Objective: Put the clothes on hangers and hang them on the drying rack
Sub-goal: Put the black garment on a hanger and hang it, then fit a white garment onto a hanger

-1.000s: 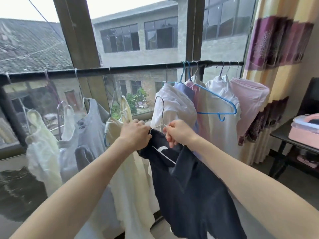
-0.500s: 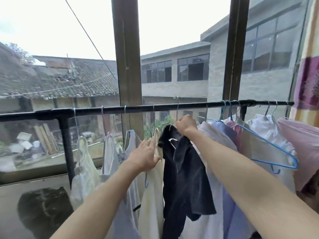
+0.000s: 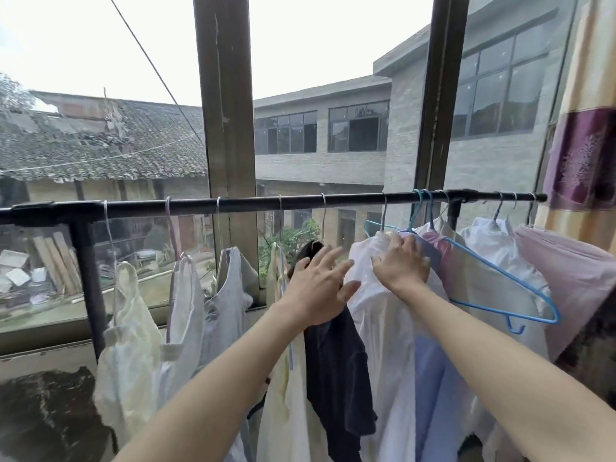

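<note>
A dark navy garment [image 3: 336, 368] hangs from the black rack bar [image 3: 253, 204] on a thin wire hanger [image 3: 322, 215]. My left hand [image 3: 318, 285] lies flat against its upper part, fingers spread and straight. To its right hangs a white shirt [image 3: 376, 328]; my right hand [image 3: 401, 261] rests on its shoulder with fingers bent over the cloth, whether gripping I cannot tell. Several more garments hang along the bar: cream and pale ones on the left [image 3: 133, 331], blue, pink and white ones on the right [image 3: 500, 255].
An empty blue hanger [image 3: 510, 288] dangles among the right-hand clothes. A black upright post [image 3: 88, 278] holds the bar at the left. Window frames [image 3: 226, 128] stand close behind the rack, and a striped curtain [image 3: 583, 128] hangs at the far right.
The navy garment now hangs on the bar by its hanger. My right hand let go of it and moved right onto the white shirt; my left hand moved from the cream garment onto the navy one.
</note>
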`<state>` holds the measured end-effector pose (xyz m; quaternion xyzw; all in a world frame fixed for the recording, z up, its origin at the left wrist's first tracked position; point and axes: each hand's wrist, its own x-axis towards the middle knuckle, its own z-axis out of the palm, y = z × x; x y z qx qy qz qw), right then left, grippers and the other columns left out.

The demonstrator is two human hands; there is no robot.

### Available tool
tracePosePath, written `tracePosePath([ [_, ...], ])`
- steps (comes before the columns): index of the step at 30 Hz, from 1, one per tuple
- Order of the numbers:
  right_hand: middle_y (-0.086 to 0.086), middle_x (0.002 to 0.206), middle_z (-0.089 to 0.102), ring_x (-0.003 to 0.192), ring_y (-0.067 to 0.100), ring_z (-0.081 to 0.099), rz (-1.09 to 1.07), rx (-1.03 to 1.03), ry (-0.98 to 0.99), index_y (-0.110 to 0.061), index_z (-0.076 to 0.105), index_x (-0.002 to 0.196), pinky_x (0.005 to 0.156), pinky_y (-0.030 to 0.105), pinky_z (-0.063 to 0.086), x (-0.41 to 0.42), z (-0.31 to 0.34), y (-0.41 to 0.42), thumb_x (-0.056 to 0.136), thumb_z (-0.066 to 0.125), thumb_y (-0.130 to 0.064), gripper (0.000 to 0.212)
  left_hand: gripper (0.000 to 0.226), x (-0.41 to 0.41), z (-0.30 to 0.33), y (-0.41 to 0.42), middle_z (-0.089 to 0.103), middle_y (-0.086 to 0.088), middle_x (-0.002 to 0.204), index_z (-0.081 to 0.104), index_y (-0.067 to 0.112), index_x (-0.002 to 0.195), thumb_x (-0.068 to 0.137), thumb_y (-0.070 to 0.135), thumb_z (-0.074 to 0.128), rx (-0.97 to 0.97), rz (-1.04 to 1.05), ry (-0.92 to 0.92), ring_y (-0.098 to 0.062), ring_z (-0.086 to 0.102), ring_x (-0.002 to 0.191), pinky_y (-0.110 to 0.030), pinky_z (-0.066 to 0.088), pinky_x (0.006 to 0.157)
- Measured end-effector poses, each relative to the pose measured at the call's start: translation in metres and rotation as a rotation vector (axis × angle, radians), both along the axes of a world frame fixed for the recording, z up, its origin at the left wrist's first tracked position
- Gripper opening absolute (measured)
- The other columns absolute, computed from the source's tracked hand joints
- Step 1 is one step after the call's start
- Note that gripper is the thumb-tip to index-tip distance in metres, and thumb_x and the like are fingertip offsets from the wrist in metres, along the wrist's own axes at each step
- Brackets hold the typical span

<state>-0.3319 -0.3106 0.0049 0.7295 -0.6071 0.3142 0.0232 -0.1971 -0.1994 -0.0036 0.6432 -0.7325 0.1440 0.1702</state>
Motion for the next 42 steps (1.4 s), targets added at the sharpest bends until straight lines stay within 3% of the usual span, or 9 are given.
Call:
tracePosePath([
  [4, 0.017, 0.135, 0.047, 0.124, 0.035, 0.046, -0.010, 0.264, -0.016, -0.006, 0.038, 0.134, 0.099, 0.039, 0.040, -0.020, -0.013, -0.007, 0.088, 0.047, -0.020, 0.049, 0.056, -0.024, -0.014, -0.017, 0.016, -0.003, 0.156, 0.027, 0.022, 0.144, 0.096, 0.051, 0.028, 0.219, 0.020, -0.042, -0.019, -0.001, 0.145, -0.051, 0.007, 0.115],
  [13, 0.017, 0.122, 0.058, 0.114, 0.034, 0.052, 0.106, 0.049, -0.277, -0.004, 0.046, 0.126, 0.093, 0.037, 0.040, -0.039, 0.032, 0.004, 0.088, 0.048, -0.017, 0.041, 0.048, -0.038, -0.016, -0.029, 0.027, -0.010, 0.149, 0.034, 0.015, 0.137, 0.096, 0.040, 0.034, 0.193, 0.151, -0.033, -0.024, 0.005, 0.145, -0.054, -0.007, 0.112],
  [20, 0.009, 0.104, 0.069, 0.102, 0.032, 0.060, 0.172, -0.010, -0.411, -0.016, 0.061, 0.107, 0.083, 0.040, 0.047, -0.122, -0.036, 0.060, 0.085, 0.060, -0.026, 0.024, 0.059, -0.088, -0.016, -0.038, 0.029, -0.009, 0.149, 0.024, 0.010, 0.142, 0.093, 0.037, 0.043, -0.035, 0.035, 0.310, -0.025, 0.022, 0.140, -0.043, 0.014, 0.115],
  [25, 0.005, 0.079, 0.068, 0.080, 0.028, 0.064, 0.192, -0.007, -0.480, -0.010, 0.065, 0.090, 0.071, 0.036, 0.047, -0.182, -0.096, 0.108, 0.080, 0.069, -0.014, 0.012, 0.059, -0.146, -0.053, -0.033, 0.025, -0.002, 0.151, 0.028, 0.022, 0.144, 0.091, 0.038, 0.048, 0.099, -0.134, 0.487, -0.023, 0.013, 0.143, -0.053, 0.016, 0.113],
  [29, 0.007, 0.084, 0.070, 0.080, 0.028, 0.065, 0.181, 0.037, -0.403, -0.010, 0.066, 0.093, 0.072, 0.043, 0.051, -0.251, -0.135, 0.128, 0.076, 0.074, -0.019, 0.021, 0.029, -0.189, -0.099, -0.016, 0.060, -0.003, 0.112, 0.059, 0.021, 0.112, 0.090, 0.038, 0.053, 0.067, -0.270, 0.366, -0.024, 0.048, 0.116, -0.043, 0.029, 0.103],
  [31, 0.008, 0.094, 0.071, 0.088, 0.029, 0.065, 0.143, 0.066, -0.322, -0.012, 0.067, 0.101, 0.077, 0.045, 0.050, -0.285, -0.153, 0.137, 0.077, 0.073, -0.022, 0.026, 0.028, -0.208, -0.119, -0.007, 0.061, -0.006, 0.087, 0.059, 0.011, 0.088, 0.091, 0.039, 0.053, 0.133, -0.337, 0.360, -0.031, 0.056, 0.093, -0.039, 0.040, 0.084],
  [34, 0.004, 0.088, 0.069, 0.084, 0.030, 0.058, 0.098, 0.055, -0.252, -0.016, 0.068, 0.108, 0.078, 0.044, 0.047, -0.331, -0.181, 0.144, 0.085, 0.063, -0.021, 0.025, 0.040, -0.245, -0.147, 0.007, 0.043, 0.002, 0.059, 0.045, 0.013, 0.066, 0.087, 0.046, 0.050, 0.256, -0.374, 0.490, -0.034, 0.045, 0.071, -0.037, 0.038, 0.060],
  [37, -0.004, 0.071, 0.057, 0.080, 0.024, 0.048, 0.028, 0.026, -0.251, -0.021, 0.070, 0.106, 0.077, 0.034, 0.031, -0.360, -0.205, 0.148, 0.082, 0.047, -0.021, 0.034, 0.044, -0.271, -0.173, 0.013, 0.033, 0.005, 0.050, 0.028, 0.022, 0.056, 0.085, 0.047, 0.050, 0.311, -0.341, 0.577, -0.025, 0.032, 0.062, -0.033, 0.029, 0.057],
  [42, 0.008, 0.107, 0.065, 0.107, 0.032, 0.051, -0.148, 0.085, -0.347, -0.010, 0.069, 0.099, 0.089, 0.032, 0.032, -0.402, -0.232, 0.144, 0.088, 0.042, -0.008, 0.029, 0.041, -0.309, -0.199, 0.024, 0.032, 0.007, 0.050, 0.038, 0.020, 0.056, 0.092, 0.029, 0.055, 0.422, -0.355, 0.713, -0.014, 0.026, 0.054, -0.028, 0.026, 0.052],
])
